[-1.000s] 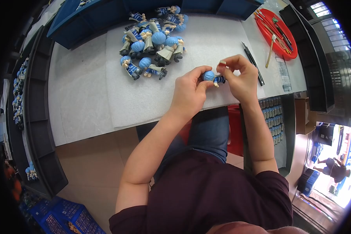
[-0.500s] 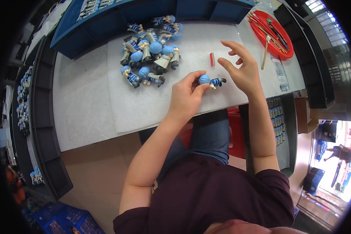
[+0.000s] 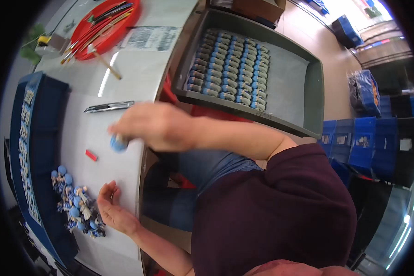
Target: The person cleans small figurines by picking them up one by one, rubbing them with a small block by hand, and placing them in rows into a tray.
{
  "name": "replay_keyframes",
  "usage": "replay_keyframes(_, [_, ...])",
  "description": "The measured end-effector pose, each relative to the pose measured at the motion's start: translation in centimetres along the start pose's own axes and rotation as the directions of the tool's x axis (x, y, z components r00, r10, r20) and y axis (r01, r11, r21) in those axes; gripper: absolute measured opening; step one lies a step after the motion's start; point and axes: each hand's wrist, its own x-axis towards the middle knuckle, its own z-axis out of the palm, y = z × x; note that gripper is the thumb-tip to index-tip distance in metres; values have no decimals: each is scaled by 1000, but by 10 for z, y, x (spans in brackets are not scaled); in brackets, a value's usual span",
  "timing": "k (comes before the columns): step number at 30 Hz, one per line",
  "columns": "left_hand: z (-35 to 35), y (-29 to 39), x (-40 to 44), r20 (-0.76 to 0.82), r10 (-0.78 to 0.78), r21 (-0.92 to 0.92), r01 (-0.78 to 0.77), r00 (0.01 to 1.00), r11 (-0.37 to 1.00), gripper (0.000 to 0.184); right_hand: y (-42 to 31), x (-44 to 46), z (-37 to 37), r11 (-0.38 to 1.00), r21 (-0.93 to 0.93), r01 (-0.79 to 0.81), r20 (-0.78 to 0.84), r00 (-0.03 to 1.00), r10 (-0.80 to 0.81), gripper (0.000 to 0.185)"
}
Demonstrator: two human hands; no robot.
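Observation:
My right hand [image 3: 158, 126], blurred by motion, is closed on a small figurine [image 3: 118, 143] above the table's front edge. Only the light blue hair shows clearly; my fingers hide most of its body. My left hand [image 3: 117, 212] rests by the table edge with its fingers loosely curled and apart, holding nothing that I can see. Beside it lies a pile of blue-haired figurines [image 3: 78, 207]. A small red block [image 3: 91, 155] and a utility knife [image 3: 108, 107] lie on the white tabletop [image 3: 119, 170].
A grey tray [image 3: 315, 92] with rows of figurines stands beyond the table's right end. A red dish [image 3: 135, 14] holds brushes and tools, near a wooden-handled brush [image 3: 106, 64] and a printed sheet [image 3: 152, 38]. A dark blue bin [image 3: 48, 124] runs along the back.
The view has swung right, showing the grey tray more fully. The figurine has passed from my left hand to my right. My left hand is now beside the pile.

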Motion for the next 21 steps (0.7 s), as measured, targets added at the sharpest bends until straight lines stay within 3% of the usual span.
replay_keyframes(1, [2,0,0,-23,-10,12,10,1000,1000,44,15,-6,-28,992,-121,-27,-108,994,14,36])
replay_keyframes(2, [-1,0,0,-34,-10,44,12,999,999,43,25,-13,-62,962,-229,-150,-211,972,102,36])
replay_keyframes(3, [1,0,1,-36,-15,90,19,999,996,43,55,-43,-131,824,-455,-337,-311,927,208,35])
replay_keyframes(4, [2,2,0,-45,-28,95,33,999,995,42,67,-64,-161,761,-405,-508,-423,841,336,32])
replay_keyframes(5, [2,3,0,-30,-34,109,37,999,993,42,86,-96,-197,661,-507,-553,-456,823,339,33])
replay_keyframes(6, [1,3,1,-43,-24,121,30,999,992,41,91,-126,-231,466,-706,-533,-422,845,327,33])
replay_keyframes(8, [3,3,1,-51,-2,139,9,999,990,41,88,-185,-274,156,-710,-686,-499,647,576,32])
replay_keyframes(10, [4,4,1,-56,2,164,7,998,986,40,89,-249,-301,-48,-615,-787,-507,349,788,30])
replay_keyframes(12, [6,4,2,-88,9,174,7,996,985,40,74,-282,-299,-167,-561,-811,-481,155,863,30])
replay_keyframes(13, [7,4,2,-77,11,179,3,997,984,40,68,-291,-295,-174,-552,-816,-487,145,861,30])
replay_keyframes(15, [7,5,2,-89,28,213,-8,996,977,39,60,-305,-287,-232,-563,-793,-366,-12,931,30])
replay_keyframes(21, [4,1,0,-104,27,209,-4,994,978,36,66,-318,-275,-169,-673,-720,-195,-47,980,30])
